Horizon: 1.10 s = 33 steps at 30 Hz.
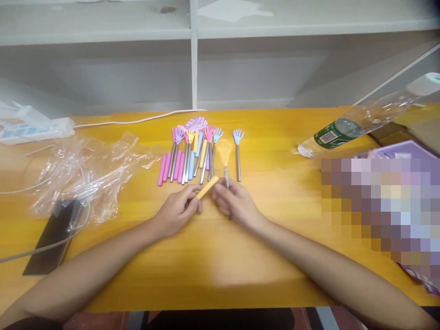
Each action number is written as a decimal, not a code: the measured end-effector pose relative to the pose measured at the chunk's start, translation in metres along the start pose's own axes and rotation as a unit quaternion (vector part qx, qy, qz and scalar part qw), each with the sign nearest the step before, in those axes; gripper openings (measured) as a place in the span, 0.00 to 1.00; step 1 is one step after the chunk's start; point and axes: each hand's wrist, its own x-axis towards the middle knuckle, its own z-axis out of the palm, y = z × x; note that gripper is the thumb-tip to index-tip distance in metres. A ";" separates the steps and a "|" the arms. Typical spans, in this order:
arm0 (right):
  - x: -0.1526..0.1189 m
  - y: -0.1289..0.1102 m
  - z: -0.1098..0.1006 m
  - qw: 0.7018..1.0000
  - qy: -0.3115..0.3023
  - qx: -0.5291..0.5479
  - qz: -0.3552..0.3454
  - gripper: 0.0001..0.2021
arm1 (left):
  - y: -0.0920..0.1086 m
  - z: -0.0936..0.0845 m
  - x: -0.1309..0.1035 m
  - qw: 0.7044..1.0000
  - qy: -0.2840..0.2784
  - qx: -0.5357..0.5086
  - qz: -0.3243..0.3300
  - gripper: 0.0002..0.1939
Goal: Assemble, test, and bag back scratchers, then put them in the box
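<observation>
Between thumb and fingers, my left hand (180, 208) pinches a yellow handle sleeve (206, 187), tilted up to the right. My right hand (239, 201) is closed around the metal rod of a back scratcher (225, 158); its yellow claw head points away from me and is smeared by motion. The sleeve's upper end comes close to my right fingertips, and I cannot tell whether they touch. Beyond my hands lies a row of back scratchers (185, 156) with pink, purple, yellow and blue heads, mixed with loose pink handles (163, 169) and other coloured handles. A blue-headed scratcher (238, 153) lies apart on the right.
Crumpled clear plastic bags (99, 178) spread over the left, partly covering a dark flat phone-like object (51, 238). A cable crosses there, near a white power strip (37, 130). A plastic bottle (338, 133) lies at right, beside a blurred-out area. White shelving (194, 68) borders the back.
</observation>
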 end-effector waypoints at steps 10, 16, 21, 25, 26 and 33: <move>0.021 -0.011 -0.028 0.971 0.114 0.091 -0.191 0.21 | 0.006 -0.005 -0.004 0.998 0.028 0.052 -0.013 0.13; 0.015 -0.011 -0.026 0.978 0.118 0.103 -0.141 0.27 | 0.001 -0.004 -0.006 0.999 0.046 -0.008 -0.019 0.15; 0.015 -0.012 -0.024 0.974 0.109 0.129 -0.151 0.23 | -0.005 -0.002 -0.006 0.998 0.059 -0.022 -0.011 0.15; 0.016 -0.009 -0.025 0.972 0.098 0.137 -0.161 0.21 | -0.001 -0.002 -0.005 0.998 0.059 -0.026 -0.018 0.16; 0.016 -0.008 -0.026 0.973 0.095 0.137 -0.160 0.21 | 0.000 -0.003 -0.005 0.997 0.062 -0.028 -0.021 0.16; 0.015 -0.009 -0.027 0.980 0.092 0.093 -0.147 0.22 | 0.006 -0.003 -0.002 0.997 0.068 0.013 -0.031 0.17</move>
